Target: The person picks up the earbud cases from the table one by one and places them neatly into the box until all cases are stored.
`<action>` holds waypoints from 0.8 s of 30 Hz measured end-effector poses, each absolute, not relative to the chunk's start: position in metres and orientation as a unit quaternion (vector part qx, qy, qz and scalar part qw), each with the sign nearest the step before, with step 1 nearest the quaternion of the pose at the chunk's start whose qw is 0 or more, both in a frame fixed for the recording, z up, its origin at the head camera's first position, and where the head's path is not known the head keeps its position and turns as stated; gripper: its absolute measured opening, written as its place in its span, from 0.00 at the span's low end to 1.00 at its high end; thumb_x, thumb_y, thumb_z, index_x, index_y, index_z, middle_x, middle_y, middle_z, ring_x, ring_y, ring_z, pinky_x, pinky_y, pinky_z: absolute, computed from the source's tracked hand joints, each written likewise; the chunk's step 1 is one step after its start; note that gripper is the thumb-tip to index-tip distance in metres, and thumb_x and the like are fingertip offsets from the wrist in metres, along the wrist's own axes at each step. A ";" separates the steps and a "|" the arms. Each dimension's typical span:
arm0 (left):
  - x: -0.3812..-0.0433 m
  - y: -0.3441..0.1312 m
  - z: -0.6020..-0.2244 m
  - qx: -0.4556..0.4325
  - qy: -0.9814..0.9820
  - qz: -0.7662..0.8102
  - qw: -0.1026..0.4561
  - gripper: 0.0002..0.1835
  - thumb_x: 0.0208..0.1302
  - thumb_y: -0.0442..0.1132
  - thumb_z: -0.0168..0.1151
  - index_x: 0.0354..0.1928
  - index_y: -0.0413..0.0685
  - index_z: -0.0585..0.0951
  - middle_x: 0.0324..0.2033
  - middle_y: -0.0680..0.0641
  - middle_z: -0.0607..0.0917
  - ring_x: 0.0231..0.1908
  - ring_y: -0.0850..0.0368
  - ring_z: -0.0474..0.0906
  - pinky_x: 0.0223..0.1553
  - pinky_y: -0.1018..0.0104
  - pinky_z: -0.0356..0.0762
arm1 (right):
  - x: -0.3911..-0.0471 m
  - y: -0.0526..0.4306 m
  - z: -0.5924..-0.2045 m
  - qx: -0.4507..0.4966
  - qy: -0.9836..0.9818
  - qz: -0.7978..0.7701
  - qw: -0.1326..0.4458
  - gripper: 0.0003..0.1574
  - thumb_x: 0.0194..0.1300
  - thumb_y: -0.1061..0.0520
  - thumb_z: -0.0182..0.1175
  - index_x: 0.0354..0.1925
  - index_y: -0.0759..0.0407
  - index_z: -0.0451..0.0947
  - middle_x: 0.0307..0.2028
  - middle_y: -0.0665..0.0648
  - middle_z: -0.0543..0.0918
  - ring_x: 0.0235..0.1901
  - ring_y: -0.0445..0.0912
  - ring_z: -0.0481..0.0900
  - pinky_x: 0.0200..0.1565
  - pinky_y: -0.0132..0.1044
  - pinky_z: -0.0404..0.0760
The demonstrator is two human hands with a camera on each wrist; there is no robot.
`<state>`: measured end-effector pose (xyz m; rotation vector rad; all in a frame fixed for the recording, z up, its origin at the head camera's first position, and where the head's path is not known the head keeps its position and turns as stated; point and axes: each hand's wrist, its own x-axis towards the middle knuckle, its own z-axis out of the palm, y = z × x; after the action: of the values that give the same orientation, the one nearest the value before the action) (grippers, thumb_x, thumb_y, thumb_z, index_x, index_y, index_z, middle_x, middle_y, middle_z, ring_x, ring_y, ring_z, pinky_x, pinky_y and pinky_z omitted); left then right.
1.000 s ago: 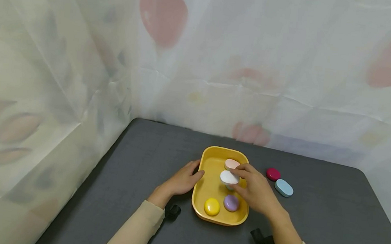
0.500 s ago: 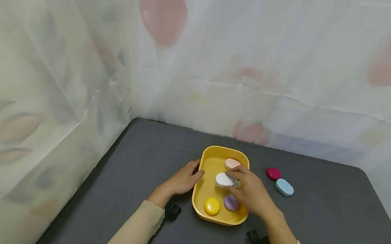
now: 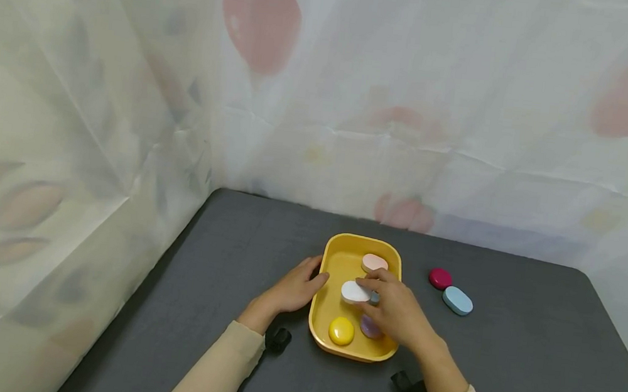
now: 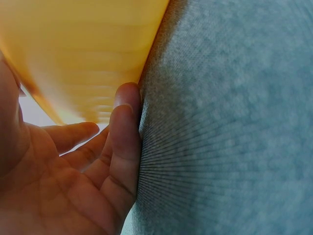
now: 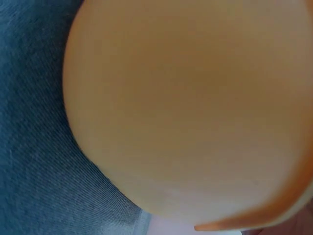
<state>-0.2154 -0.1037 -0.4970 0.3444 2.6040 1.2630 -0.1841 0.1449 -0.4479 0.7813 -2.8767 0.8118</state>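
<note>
A yellow tray (image 3: 337,249) stands on the dark table. My left hand (image 3: 296,286) holds its left side: the thumb lies over the rim, and in the left wrist view the fingers (image 4: 124,132) rest along the outer wall. Over the tray's middle, my right hand (image 3: 394,305) pinches a white oval, pill-shaped piece (image 3: 354,293) between thumb and fingertips. Just under it a blue piece (image 3: 375,298) peeks out. A pale pink oval (image 3: 374,263) lies at the far end, a round yellow piece (image 3: 341,331) at the near end. A purple piece (image 3: 369,327) is partly covered by the right hand.
To the right of the tray, a crimson round piece (image 3: 440,278) and a light blue oval (image 3: 457,301) lie side by side on the table (image 3: 526,349). A printed cloth (image 3: 323,96) hangs behind and at the left. Black wrist cameras sit by both wrists.
My right hand has moved left and slightly nearer with the white oval piece, now covering part of the purple one. The left hand and the tray have stayed in place.
</note>
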 end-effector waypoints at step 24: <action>-0.216 -0.104 -0.497 0.117 0.891 0.424 0.117 0.34 0.82 0.55 0.45 0.82 0.50 0.58 0.75 0.44 0.67 0.74 0.47 0.66 0.74 0.45 0.65 | -0.182 0.126 -0.459 0.259 -0.939 0.226 -0.004 0.28 0.62 0.48 0.76 0.59 0.56 0.86 0.53 0.52 0.81 0.47 0.48 0.82 0.54 0.46 0.82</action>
<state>-0.2161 -0.1038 -0.4974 0.3429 2.6061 1.2394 -0.1820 0.1264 -0.4590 0.8140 -2.9571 0.7117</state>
